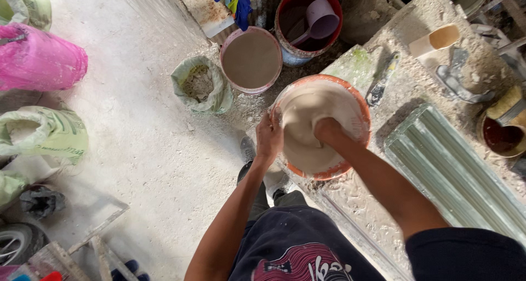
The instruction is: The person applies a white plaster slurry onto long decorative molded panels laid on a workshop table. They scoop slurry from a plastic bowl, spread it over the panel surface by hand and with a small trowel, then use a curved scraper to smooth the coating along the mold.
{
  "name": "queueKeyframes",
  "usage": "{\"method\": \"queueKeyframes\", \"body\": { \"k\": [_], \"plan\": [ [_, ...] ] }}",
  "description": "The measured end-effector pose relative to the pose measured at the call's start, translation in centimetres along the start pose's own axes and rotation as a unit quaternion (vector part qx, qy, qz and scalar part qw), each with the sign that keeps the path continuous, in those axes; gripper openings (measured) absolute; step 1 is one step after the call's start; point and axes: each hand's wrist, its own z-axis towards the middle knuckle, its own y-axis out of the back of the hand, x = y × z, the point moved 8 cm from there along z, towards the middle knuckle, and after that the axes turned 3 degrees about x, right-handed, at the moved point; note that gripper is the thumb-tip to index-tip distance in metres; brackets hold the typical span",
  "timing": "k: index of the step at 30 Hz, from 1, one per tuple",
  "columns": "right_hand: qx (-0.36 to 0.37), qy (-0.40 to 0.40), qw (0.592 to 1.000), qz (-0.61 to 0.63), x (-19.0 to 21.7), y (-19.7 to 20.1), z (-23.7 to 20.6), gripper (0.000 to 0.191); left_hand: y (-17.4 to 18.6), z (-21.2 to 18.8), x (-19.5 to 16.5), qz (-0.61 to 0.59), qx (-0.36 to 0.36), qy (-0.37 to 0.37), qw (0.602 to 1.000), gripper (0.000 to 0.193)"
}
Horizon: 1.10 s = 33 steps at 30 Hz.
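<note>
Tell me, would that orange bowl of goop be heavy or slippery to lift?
Probably heavy: the orange bowl looks nearly full of thick pale paste. Likely slippery, since wet paste coats its rim where the left hand grips. It might tip, sitting near the table's edge.

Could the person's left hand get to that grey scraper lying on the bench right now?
Probably not easily. The left hand grips the rim of the orange basin, and the scraper lies beyond the basin's far side, with the right hand plunged in the pale mix between.
</note>
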Motion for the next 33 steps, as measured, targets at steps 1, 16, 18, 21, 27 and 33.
{"method": "queueKeyframes", "body": {
  "k": [1,16,18,21,27,33],
  "plan": [
    [-0.011,-0.019,1.0,0.006,0.0,0.8,1.4,0.043,0.2,0.0,-0.5,0.01,-0.016,-0.024,1.0,0.066],
    [-0.027,-0.046,0.998,0.029,0.2,0.3,2.0,0.042,0.6,0.3,0.1,0.041,-0.073,-0.112,0.99,0.059],
    [-0.048,-0.033,0.997,0.041,3.4,1.5,3.7,0.042,0.5,0.2,0.0,0.051,-0.071,-0.125,0.988,0.058],
    [-0.076,0.065,0.994,0.052,9.0,0.2,2.6,0.042,0.7,0.1,0.6,0.058,-0.069,-0.099,0.991,0.057],
    [-0.009,0.035,0.999,0.032,2.0,-2.6,-3.0,0.042,0.2,0.2,1.0,0.039,-0.032,-0.051,0.997,0.056],
    [-0.062,-0.03,0.996,0.063,4.2,1.9,3.7,0.041,0.5,-0.1,0.0,0.056,-0.06,-0.094,0.992,0.056]
  ]
}}
